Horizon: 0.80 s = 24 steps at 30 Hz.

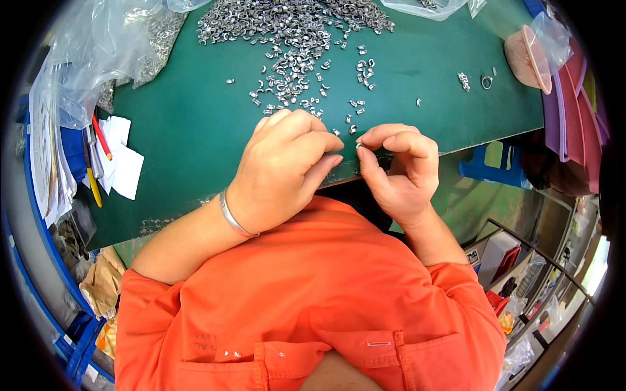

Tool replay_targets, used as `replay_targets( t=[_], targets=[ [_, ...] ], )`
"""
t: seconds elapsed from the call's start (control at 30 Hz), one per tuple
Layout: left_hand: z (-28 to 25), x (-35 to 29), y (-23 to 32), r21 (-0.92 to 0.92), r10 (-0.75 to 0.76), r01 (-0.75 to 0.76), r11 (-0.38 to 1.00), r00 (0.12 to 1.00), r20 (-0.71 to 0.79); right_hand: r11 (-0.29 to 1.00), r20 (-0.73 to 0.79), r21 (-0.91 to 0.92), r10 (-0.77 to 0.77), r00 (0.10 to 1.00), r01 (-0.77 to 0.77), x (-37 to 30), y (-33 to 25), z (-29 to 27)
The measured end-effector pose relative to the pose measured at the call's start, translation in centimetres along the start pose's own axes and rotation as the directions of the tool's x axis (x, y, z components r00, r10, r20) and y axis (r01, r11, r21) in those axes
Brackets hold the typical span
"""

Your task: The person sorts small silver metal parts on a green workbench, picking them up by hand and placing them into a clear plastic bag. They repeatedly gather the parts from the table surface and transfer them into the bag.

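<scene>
Pinched between the thumb and forefinger of my right hand (405, 166) is a small curved metal clip (359, 145), just past the table's near edge. My left hand (280, 156), with a silver bangle (236, 215) on its wrist, is close by on the left. Its thumb and forefinger tips are a little apart, with nothing visible between them; its other fingers curl and are partly hidden. Loose curved metal clips (287, 75) trail from a large heap (261, 23) at the far side toward my left hand. A few single clips (353, 130) lie between both hands.
On the green table (189, 130), papers (127, 159), a red pen (102, 137) and a yellow-handled tool (94, 188) lie left. Plastic bags of parts (160, 42) stand far left. A pink bowl (531, 60), a metal ring (486, 81) and small parts (463, 81) are right.
</scene>
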<state>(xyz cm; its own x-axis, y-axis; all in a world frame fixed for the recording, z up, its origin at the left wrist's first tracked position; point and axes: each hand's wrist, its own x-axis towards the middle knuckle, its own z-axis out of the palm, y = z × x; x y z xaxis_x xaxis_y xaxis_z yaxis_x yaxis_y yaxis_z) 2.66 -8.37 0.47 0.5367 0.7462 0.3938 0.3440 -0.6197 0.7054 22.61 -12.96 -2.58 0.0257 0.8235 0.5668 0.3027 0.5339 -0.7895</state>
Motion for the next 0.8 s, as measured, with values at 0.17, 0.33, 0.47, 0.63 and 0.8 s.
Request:
replay_targets(
  t=[0.17, 0.33, 0.47, 0.63, 0.8],
  targets=[
    [0.2, 0.1, 0.2, -0.019, -0.033, 0.033, 0.999, 0.999, 0.008, 0.991, 0.005, 0.107, 0.077, 0.997, -0.077, -0.6, -0.1, 0.2],
    [0.3, 0.1, 0.3, 0.007, -0.017, 0.017, 1.000, 1.000, 0.020, 0.983, -0.007, 0.140, 0.122, 0.993, -0.120, -0.9, -0.1, 0.2],
    [0.5, 0.1, 0.2, 0.009, -0.001, 0.001, 1.000, 1.000, -0.001, 0.999, -0.006, 0.011, 0.043, 0.999, -0.043, -1.1, 0.0, 0.1],
    [0.6, 0.1, 0.2, 0.002, 0.005, -0.005, 1.000, 1.000, 0.003, 1.000, -0.029, 0.027, 0.005, 1.000, -0.005, -1.2, 0.2, 0.4],
    [0.9, 0.1, 0.0, -0.007, 0.025, -0.025, 1.000, 1.000, -0.011, 1.000, -0.017, 0.022, -0.013, 1.000, 0.013, -1.1, 0.4, 0.5]
  ],
)
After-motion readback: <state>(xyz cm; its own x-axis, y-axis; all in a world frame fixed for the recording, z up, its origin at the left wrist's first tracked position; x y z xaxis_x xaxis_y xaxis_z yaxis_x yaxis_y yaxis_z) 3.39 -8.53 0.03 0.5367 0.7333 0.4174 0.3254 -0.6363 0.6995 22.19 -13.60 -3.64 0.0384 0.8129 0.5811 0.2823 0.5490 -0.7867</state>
